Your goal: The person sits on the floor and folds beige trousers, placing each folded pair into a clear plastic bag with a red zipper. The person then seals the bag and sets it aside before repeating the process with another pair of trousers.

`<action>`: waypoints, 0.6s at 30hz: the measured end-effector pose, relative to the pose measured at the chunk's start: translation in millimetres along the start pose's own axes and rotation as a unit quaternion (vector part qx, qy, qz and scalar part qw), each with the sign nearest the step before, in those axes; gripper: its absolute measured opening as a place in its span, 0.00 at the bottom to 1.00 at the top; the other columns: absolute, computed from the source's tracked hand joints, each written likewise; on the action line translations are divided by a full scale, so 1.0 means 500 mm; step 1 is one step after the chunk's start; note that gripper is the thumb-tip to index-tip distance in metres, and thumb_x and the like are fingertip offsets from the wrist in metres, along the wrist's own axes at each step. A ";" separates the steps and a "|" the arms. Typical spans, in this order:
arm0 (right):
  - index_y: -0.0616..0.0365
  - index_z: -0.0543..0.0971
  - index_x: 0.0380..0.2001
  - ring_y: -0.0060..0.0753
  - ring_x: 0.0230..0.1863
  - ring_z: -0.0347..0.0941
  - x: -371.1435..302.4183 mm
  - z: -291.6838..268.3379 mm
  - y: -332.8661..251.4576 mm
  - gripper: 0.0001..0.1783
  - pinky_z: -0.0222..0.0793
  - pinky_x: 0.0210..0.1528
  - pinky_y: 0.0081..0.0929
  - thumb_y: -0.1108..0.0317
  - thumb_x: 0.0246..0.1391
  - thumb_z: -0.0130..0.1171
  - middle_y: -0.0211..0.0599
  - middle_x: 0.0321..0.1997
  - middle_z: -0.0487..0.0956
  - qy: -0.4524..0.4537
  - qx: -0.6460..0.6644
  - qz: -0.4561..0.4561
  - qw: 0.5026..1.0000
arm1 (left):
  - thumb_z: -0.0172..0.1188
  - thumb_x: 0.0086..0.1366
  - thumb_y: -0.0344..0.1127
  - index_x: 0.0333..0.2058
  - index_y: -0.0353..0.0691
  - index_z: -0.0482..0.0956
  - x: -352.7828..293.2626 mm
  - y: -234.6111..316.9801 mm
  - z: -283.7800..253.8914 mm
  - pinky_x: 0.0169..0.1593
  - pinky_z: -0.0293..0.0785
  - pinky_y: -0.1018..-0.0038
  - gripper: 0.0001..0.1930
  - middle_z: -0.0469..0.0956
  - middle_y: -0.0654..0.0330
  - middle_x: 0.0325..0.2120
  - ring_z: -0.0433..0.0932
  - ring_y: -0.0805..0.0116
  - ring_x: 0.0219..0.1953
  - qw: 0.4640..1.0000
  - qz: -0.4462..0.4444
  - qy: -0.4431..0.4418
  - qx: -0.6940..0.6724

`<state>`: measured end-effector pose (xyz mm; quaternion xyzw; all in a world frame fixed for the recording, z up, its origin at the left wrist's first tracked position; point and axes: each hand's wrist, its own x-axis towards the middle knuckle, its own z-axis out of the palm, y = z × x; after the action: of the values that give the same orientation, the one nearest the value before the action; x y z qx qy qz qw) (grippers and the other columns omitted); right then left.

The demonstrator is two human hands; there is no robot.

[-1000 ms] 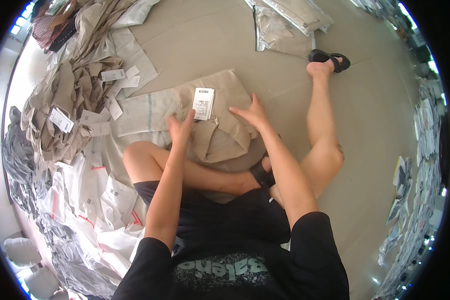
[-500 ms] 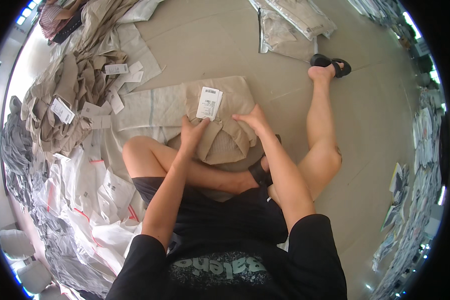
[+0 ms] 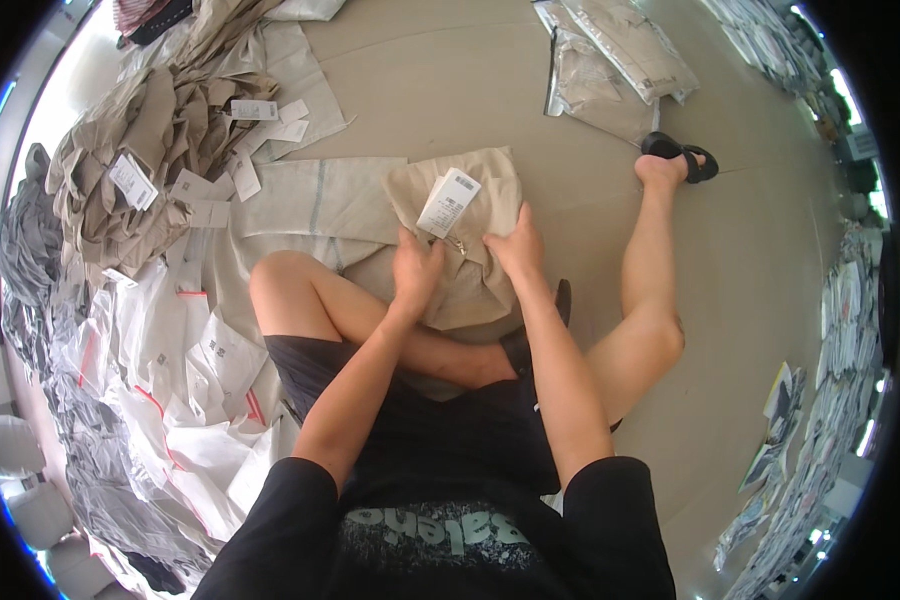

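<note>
A folded beige garment (image 3: 470, 280) lies on the floor in front of my crossed leg, its upper part creased and bunched. My left hand (image 3: 418, 268) closes on its middle left part, just below the white hang tag (image 3: 450, 203). On the right side, my right hand (image 3: 520, 248) grips the garment's edge, with thumb pointing inward. The tag lies tilted on top of the cloth. Under the garment's left side runs a pale woven sheet (image 3: 290, 205) with a bluish stripe.
Tagged beige garments (image 3: 140, 125) are heaped at the left, with grey garments (image 3: 35, 240) beyond. White plastic bags (image 3: 185, 370) with red strips lie nearer. Bagged beige garments (image 3: 610, 85) rest on the floor at the far right, near my sandal (image 3: 680, 158). Stacked packs (image 3: 845, 320) line the right side.
The garment's front has gone from a flat fold with a visible opening to a bunched shape. Its tag has tilted to the right. Both hands have shifted slightly, still on the cloth.
</note>
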<state>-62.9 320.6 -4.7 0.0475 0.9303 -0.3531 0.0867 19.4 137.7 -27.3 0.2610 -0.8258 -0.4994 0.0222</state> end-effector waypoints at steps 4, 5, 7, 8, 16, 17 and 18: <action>0.67 0.59 0.75 0.60 0.66 0.77 -0.012 0.014 -0.039 0.57 0.73 0.67 0.45 0.60 0.46 0.78 0.65 0.63 0.79 -0.010 0.053 0.011 0.998 | 0.66 0.64 0.38 0.53 0.24 0.66 -0.009 0.021 0.022 0.52 0.78 0.43 0.27 0.80 0.24 0.46 0.81 0.24 0.48 1.000 0.022 0.005 0.012; 0.68 0.57 0.76 0.59 0.69 0.75 -0.011 0.026 -0.036 0.60 0.71 0.69 0.44 0.58 0.47 0.79 0.66 0.66 0.77 -0.014 0.119 0.007 0.993 | 0.65 0.64 0.38 0.53 0.23 0.66 -0.011 0.027 0.030 0.52 0.78 0.42 0.28 0.80 0.24 0.46 0.80 0.23 0.48 0.999 0.032 0.012 0.016; 0.70 0.52 0.78 0.58 0.74 0.70 -0.015 0.030 -0.045 0.66 0.68 0.72 0.44 0.54 0.47 0.81 0.67 0.72 0.70 -0.052 0.233 0.003 0.971 | 0.63 0.61 0.36 0.53 0.22 0.65 -0.019 0.030 0.037 0.55 0.77 0.42 0.28 0.77 0.25 0.50 0.80 0.23 0.49 1.000 0.009 -0.017 0.019; 0.71 0.48 0.79 0.57 0.75 0.67 -0.025 0.013 -0.071 0.70 0.67 0.73 0.43 0.51 0.46 0.82 0.67 0.75 0.67 -0.086 0.281 0.003 0.956 | 0.64 0.61 0.35 0.54 0.21 0.65 -0.027 0.023 0.036 0.54 0.78 0.43 0.29 0.76 0.25 0.50 0.79 0.24 0.50 1.000 0.026 -0.009 0.008; 0.76 0.39 0.79 0.65 0.80 0.56 -0.019 0.023 -0.076 0.87 0.57 0.80 0.48 0.44 0.33 0.90 0.73 0.80 0.54 -0.163 0.171 -0.116 0.965 | 0.64 0.55 0.32 0.65 0.22 0.63 -0.123 0.041 0.043 0.66 0.73 0.52 0.39 0.73 0.30 0.58 0.75 0.32 0.59 0.979 0.134 -0.042 -0.147; 0.77 0.39 0.79 0.67 0.81 0.54 -0.025 0.036 -0.074 0.88 0.57 0.81 0.49 0.44 0.33 0.90 0.74 0.80 0.53 -0.160 0.129 -0.144 0.968 | 0.64 0.54 0.32 0.63 0.22 0.66 -0.127 0.038 0.043 0.65 0.72 0.51 0.38 0.74 0.31 0.58 0.75 0.31 0.59 0.978 0.156 -0.043 -0.135; 0.77 0.41 0.79 0.70 0.81 0.53 -0.022 0.041 -0.073 0.87 0.56 0.81 0.50 0.46 0.31 0.91 0.75 0.80 0.52 -0.171 0.090 -0.136 0.972 | 0.64 0.53 0.32 0.62 0.22 0.67 -0.128 0.040 0.049 0.66 0.71 0.50 0.38 0.73 0.30 0.58 0.74 0.31 0.60 0.977 0.153 -0.057 -0.137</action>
<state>-55.0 279.7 6.1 -0.1330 0.8636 -0.4471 0.1915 59.2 193.8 -8.5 0.0974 -0.7795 -0.6128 0.0864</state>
